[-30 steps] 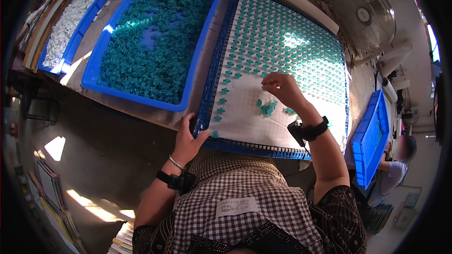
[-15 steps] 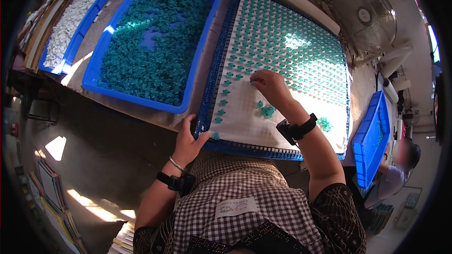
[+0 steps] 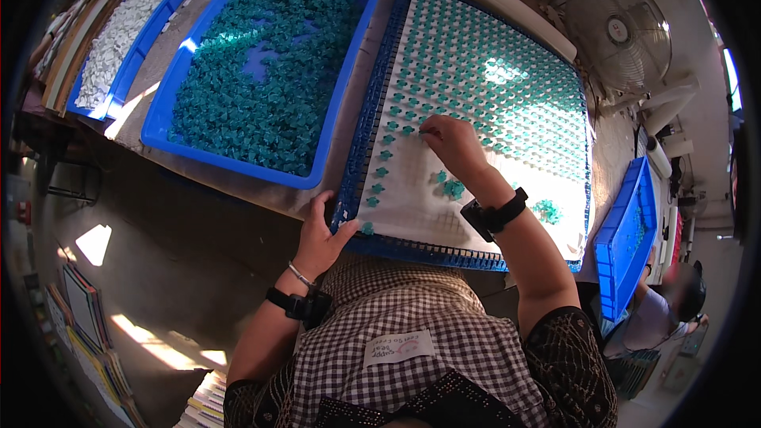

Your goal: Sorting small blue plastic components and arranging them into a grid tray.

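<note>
A white sheet lies inside a blue frame, with rows of small teal plastic pieces set out over its far and right parts. At the near left corner of the frame is my left hand, thumb and forefinger spread against the edge, close to one teal piece. My right hand is pinched low over the sheet beside a teal piece at the end of a row. What sits between its fingertips is too small to make out. Loose teal pieces form a little heap below that hand.
On the left stands a big blue tub of teal pieces, then a blue tray of white pieces. A second heap lies on the sheet. To the right are a fan, a blue crate and a co-worker.
My right hand has shifted slightly up and left toward the piece at the row's end, still pinched. My left hand keeps its place. The co-worker at the right has changed posture, an arm now reaching out.
</note>
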The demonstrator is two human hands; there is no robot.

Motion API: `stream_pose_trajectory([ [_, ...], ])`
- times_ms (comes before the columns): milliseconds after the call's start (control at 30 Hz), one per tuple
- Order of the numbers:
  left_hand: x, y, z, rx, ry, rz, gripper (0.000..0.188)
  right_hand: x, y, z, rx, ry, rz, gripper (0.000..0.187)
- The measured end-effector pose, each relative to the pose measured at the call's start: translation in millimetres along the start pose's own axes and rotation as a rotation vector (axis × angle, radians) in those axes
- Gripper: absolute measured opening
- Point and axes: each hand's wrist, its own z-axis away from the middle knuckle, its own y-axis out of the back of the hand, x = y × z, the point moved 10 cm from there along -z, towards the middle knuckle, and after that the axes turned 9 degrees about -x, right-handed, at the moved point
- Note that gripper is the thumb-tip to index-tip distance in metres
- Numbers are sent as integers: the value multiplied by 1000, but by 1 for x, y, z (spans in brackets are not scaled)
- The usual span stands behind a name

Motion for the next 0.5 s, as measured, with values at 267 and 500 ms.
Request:
stream_pose_trajectory([
  [267, -8, 0, 1, 5, 0, 5, 72, -10, 16, 19, -141, -95, 87, 22],
  [500, -9, -3, -3, -37, 34, 48, 70, 0, -7, 36, -276, -4, 166, 15],
])
